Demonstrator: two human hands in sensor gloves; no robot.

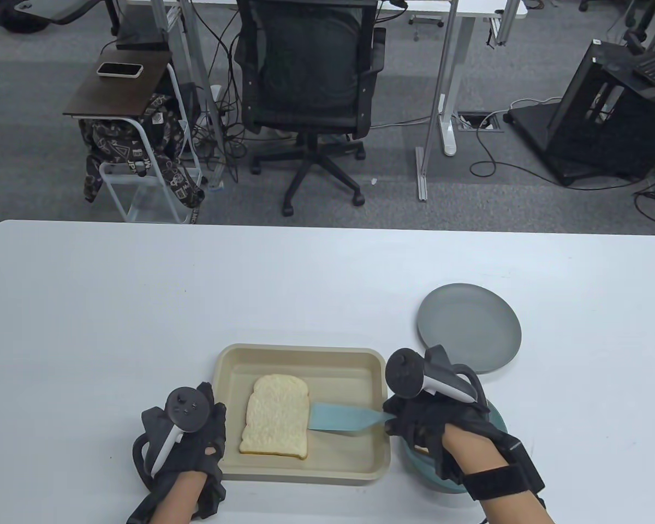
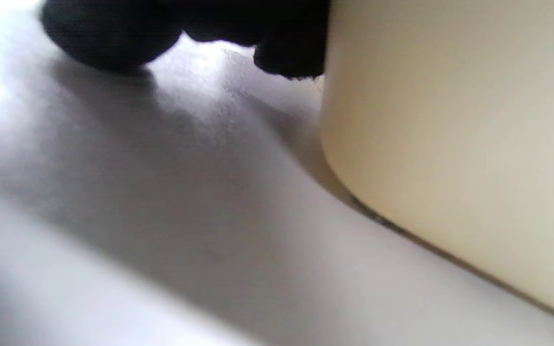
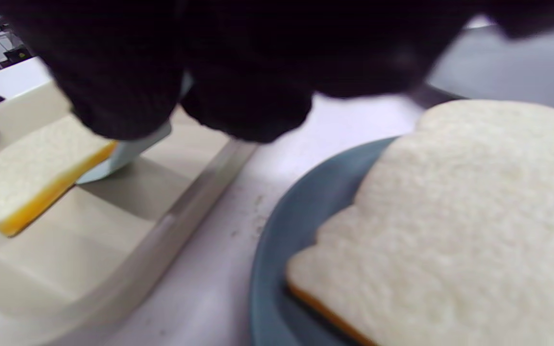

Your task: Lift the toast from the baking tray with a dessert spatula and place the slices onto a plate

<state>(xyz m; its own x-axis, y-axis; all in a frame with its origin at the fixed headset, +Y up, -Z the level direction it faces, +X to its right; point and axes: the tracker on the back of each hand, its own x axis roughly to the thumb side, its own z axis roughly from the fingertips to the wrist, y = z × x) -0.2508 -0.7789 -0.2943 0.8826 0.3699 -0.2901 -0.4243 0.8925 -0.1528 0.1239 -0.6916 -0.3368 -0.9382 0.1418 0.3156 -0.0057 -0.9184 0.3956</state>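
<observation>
One toast slice (image 1: pixel 275 417) (image 3: pixel 27 168) lies in the cream baking tray (image 1: pixel 300 472) (image 3: pixel 128 269). My right hand (image 1: pixel 415 423) grips the handle of the light blue dessert spatula (image 1: pixel 344 419) (image 3: pixel 123 154), whose blade tip meets the slice's right edge. A second toast slice (image 3: pixel 450 226) lies on a blue-grey plate (image 1: pixel 442 483) (image 3: pixel 296 216) under my right wrist, mostly hidden in the table view. My left hand (image 1: pixel 207 431) rests against the tray's left wall (image 2: pixel 450 144), its fingertips (image 2: pixel 286 62) touching the wall at the table.
A second grey plate (image 1: pixel 469 334) stands bare behind my right hand. White tabletop (image 1: pixel 142 305) stretches left and behind the tray. An office chair and desks stand beyond the table's far edge.
</observation>
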